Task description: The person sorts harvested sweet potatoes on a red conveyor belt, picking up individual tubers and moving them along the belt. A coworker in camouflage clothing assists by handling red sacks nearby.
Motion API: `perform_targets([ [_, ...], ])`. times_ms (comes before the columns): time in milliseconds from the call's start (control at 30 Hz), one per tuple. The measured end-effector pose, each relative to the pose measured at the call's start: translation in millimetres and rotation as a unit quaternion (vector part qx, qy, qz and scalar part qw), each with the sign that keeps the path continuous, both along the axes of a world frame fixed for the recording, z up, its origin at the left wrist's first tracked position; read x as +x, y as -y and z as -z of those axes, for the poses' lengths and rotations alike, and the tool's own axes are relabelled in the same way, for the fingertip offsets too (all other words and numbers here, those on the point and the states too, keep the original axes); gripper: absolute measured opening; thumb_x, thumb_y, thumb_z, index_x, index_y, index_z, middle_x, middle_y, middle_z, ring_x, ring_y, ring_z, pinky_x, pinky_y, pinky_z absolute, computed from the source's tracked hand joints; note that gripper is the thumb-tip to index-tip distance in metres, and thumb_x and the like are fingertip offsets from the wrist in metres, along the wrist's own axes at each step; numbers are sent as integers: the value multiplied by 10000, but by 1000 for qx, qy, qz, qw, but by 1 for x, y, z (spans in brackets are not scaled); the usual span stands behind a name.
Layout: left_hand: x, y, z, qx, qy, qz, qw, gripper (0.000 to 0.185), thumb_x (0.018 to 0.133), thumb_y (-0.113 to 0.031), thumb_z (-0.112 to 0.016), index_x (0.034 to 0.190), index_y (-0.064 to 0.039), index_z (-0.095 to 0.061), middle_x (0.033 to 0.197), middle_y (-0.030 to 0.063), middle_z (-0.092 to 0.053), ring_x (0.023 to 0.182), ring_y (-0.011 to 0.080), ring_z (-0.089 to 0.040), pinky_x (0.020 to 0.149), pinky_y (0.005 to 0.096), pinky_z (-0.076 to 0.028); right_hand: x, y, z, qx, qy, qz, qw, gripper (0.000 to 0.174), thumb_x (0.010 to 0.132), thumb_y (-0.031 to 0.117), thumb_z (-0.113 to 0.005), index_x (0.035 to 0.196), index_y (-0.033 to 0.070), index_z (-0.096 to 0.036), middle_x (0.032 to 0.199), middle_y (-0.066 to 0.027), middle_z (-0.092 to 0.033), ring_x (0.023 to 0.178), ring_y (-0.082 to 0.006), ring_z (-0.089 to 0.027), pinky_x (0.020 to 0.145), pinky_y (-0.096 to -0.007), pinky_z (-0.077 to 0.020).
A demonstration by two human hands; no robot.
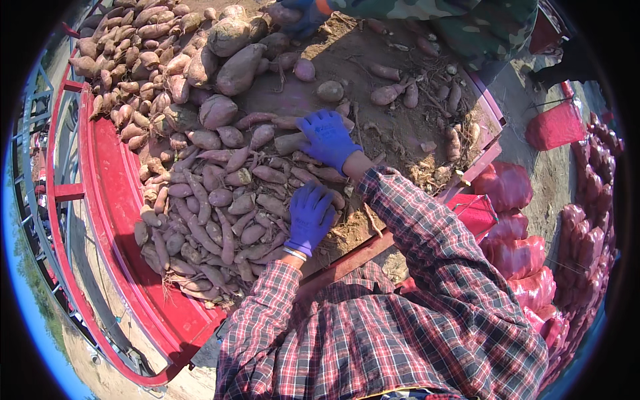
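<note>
Before me lies a large heap of sweet potatoes (230, 175) on a soil-covered red metal bed. My right hand (327, 140), in a blue-purple glove, rests palm down over the elongated sweet potatoes at the heap's upper right; one sticks out left of its fingers. Nearer my body, my left hand (311, 217), in a matching glove, lies on the heap's right edge, with a reddish sweet potato (338, 200) beside its fingers. The gloves hide whether either hand grips anything. Larger, rounder sweet potatoes (240, 70) lie farther up.
Another person's gloved hand (305, 17) and camouflage sleeve (400, 7) reach in at the top. Red metal rails (70, 192) curve along the left. Loose roots and small sweet potatoes (387, 95) lie at the upper right. Filled red mesh bags (515, 250) stand on the ground at right.
</note>
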State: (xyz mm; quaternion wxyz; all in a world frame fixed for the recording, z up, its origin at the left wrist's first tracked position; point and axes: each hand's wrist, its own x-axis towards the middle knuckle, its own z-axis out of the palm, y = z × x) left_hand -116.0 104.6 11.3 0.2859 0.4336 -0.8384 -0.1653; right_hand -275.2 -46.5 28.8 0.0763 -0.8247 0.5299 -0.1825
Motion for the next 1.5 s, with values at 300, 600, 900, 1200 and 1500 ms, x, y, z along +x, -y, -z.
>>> perform_targets([
  [300,4,-4,6,18,15,-9,1000,328,875,-224,-706,1187,-124,-691,1295,85,-638,1309,363,-547,1099,537,-406,-31,44,5,-30,58,65,996,380,937,320,-631,1286,169,-642,1271,-123,-652,1235,-326,-574,1029,-509,-438],
  [600,3,-2,8,20,-24,-14,999,331,901,-225,-713,1215,-121,-701,1299,102,-660,1297,358,-574,1113,536,-411,-155,32,-1,39,-35,113,992,491,875,221,-719,1355,177,-626,1345,-104,-638,1263,-334,-572,1071,-505,-438],
  [900,-34,31,-75,378,-407,-96,826,334,979,-240,-666,1237,-28,-670,1066,120,-705,815,216,-669,735,383,-530,-57,-71,-82,221,741,79,629,625,976,284,-714,1481,24,-453,1294,-142,-633,1159,-237,-651,1038,-395,-535],
  [1200,-12,-52,54,471,-335,-121,807,307,1018,-259,-641,1152,16,-661,952,138,-722,862,226,-684,769,382,-542,-9,-142,-78,133,366,-29,921,786,869,145,-822,1532,27,-416,1155,-114,-667,1068,-236,-674,951,-357,-537],
  [1500,30,-33,-71,363,-293,-76,881,866,939,-409,-739,1565,38,-340,1546,212,-433,1396,343,-473,1149,437,-403,8,-142,-86,118,270,25,955,817,870,305,-788,1551,64,-406,1282,-213,-633,1153,-417,-632,967,-487,-527],
])
